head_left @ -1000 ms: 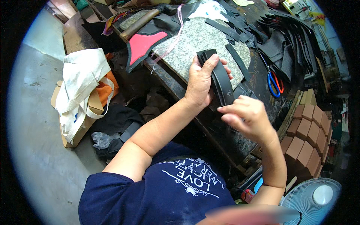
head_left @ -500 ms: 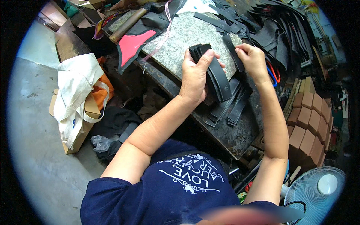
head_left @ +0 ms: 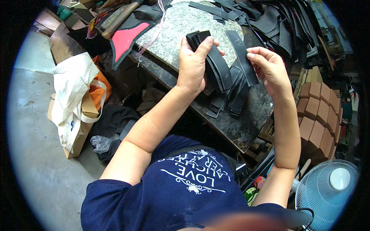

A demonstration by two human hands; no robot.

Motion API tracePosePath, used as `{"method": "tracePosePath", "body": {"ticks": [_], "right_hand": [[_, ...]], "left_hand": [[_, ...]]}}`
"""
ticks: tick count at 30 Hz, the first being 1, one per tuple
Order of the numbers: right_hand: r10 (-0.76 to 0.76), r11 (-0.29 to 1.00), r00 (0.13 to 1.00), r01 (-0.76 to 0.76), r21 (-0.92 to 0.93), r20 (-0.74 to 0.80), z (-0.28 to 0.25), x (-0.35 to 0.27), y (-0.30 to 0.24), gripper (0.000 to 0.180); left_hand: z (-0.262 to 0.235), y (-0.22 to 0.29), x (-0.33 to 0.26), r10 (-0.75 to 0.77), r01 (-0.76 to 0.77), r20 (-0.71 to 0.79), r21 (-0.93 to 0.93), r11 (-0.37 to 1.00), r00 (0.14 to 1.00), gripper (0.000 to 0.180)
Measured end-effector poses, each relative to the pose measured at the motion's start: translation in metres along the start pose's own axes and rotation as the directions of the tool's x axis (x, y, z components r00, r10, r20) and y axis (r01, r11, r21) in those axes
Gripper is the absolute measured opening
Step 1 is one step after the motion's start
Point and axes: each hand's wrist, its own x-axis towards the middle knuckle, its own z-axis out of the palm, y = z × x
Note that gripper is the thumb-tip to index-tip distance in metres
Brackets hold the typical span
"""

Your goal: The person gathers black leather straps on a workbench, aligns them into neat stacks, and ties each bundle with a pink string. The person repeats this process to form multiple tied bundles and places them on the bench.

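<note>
My left hand (head_left: 194, 63) is closed around a stack of black strips (head_left: 219, 69), its thumb pressed on the top one. The stack fans slightly at its upper end and slants down to the right. Between the thumb and fingers of my right hand (head_left: 268, 67) is a single black strip (head_left: 241, 56) with a pale mark near its top. It is held apart from the stack, by its right edge. Below both hands, more black strips (head_left: 239, 96) lie in loose piles on the dark worktable (head_left: 246, 129). A speckled stone slab (head_left: 173, 38) lies behind my left hand.
Black sheets (head_left: 277, 27) and scattered strips (head_left: 221, 11) crowd the table's far side. At the left end are a pink piece with a dark border (head_left: 127, 40) and a wooden-handled tool (head_left: 121, 19). Stacked brown blocks (head_left: 318, 115) and a fan (head_left: 327, 192) stand right, a white bag (head_left: 73, 88) left.
My right hand has moved slightly right and down with the single strip, which now shows its marked face. My left hand keeps the stack. The whole view has shifted a little.
</note>
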Motion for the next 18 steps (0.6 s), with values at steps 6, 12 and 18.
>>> {"method": "tracePosePath", "body": {"ticks": [6, 12, 18], "right_hand": [[-0.025, 0.993, 0.997, 0.016, -0.119, -0.069, -0.008, -0.002, -0.002, 0.014], [-0.076, 0.995, 0.994, 0.072, -0.062, -0.074, -0.048, -0.025, 0.015, 0.012], [0.306, 0.825, 0.914, -0.394, -0.406, -0.266, -0.086, -0.055, 0.048, 0.018]], "left_hand": [[-0.001, 0.001, 0.001, -0.001, 0.001, -0.009, 0.018, 1.0, 1.0, 0.024], [-0.004, -0.003, 0.003, 0.05, -0.05, 0.017, 0.03, 0.998, 0.999, 0.022], [-0.01, -0.004, 0.006, 0.028, -0.031, 0.066, 0.04, 0.999, 0.997, 0.03]]}}
